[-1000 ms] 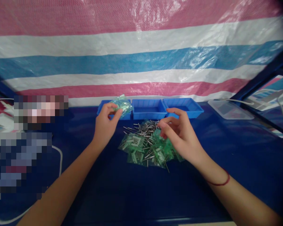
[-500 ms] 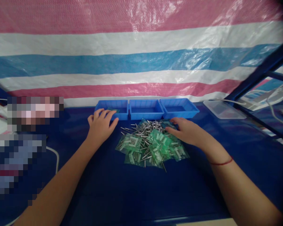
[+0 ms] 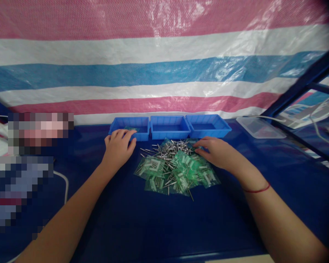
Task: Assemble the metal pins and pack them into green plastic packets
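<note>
A pile of small green plastic bags point(image 3: 178, 171) lies on the dark blue table point(image 3: 159, 223), mixed with several loose metal pins point(image 3: 170, 148). My left hand point(image 3: 117, 148) rests palm down just in front of the left blue tray point(image 3: 129, 127), fingers extended and holding nothing. One green bag point(image 3: 131, 129) lies inside that tray. My right hand point(image 3: 216, 151) lies at the pile's right edge, its fingertips touching the bags and pins. A red string circles my right wrist.
Two more blue trays, the middle tray point(image 3: 169, 126) and the right tray point(image 3: 208, 125), stand in a row behind the pile. A clear plastic lid point(image 3: 260, 128) lies at the right. A striped tarp hangs behind. A white cable point(image 3: 63, 179) runs at the left.
A second ago my left hand held a green bag above the left tray; now the bag lies in the tray and the hand rests flat. My right hand dropped onto the pile.
</note>
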Demonstrator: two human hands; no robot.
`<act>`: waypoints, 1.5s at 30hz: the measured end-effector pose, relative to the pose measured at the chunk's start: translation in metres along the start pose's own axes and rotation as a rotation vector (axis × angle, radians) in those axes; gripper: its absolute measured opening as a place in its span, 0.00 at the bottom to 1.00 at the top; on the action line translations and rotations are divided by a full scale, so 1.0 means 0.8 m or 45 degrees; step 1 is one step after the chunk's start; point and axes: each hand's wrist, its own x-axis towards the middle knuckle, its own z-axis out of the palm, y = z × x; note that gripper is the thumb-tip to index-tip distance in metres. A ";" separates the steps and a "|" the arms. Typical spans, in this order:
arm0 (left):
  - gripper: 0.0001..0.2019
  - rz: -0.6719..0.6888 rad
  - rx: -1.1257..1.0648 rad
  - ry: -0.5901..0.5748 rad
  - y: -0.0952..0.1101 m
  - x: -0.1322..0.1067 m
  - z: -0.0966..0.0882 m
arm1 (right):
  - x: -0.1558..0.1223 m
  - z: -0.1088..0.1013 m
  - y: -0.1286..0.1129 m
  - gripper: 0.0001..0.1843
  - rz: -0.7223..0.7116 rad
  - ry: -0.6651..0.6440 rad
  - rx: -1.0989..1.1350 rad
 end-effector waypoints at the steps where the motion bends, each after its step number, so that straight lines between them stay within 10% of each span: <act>1: 0.17 0.004 -0.005 0.000 0.001 -0.001 0.000 | 0.001 0.000 -0.003 0.13 -0.020 0.006 -0.002; 7: 0.20 0.000 -0.021 0.067 0.010 -0.006 -0.003 | 0.004 -0.008 -0.010 0.13 -0.033 0.092 -0.013; 12: 0.18 0.075 -0.272 0.158 0.032 -0.011 -0.023 | -0.008 -0.037 -0.033 0.10 0.115 0.470 0.090; 16: 0.24 0.273 -0.831 -0.110 0.069 -0.025 -0.032 | -0.017 -0.041 -0.084 0.11 0.066 0.604 0.532; 19: 0.13 0.114 -1.124 -0.333 0.093 -0.037 -0.026 | -0.012 -0.027 -0.107 0.12 -0.085 0.484 0.737; 24: 0.11 0.048 -1.167 -0.402 0.105 -0.049 -0.023 | 0.024 0.004 -0.078 0.16 -0.151 0.661 0.471; 31: 0.09 0.255 -1.095 -0.347 0.111 -0.059 -0.030 | 0.057 0.038 -0.035 0.19 -0.175 0.431 0.130; 40: 0.09 0.419 -1.088 -0.354 0.120 -0.068 -0.032 | 0.055 0.031 -0.034 0.23 -0.218 0.406 0.185; 45: 0.07 0.227 -1.003 -0.134 0.097 -0.051 -0.038 | 0.051 0.026 -0.036 0.20 -0.210 0.384 0.168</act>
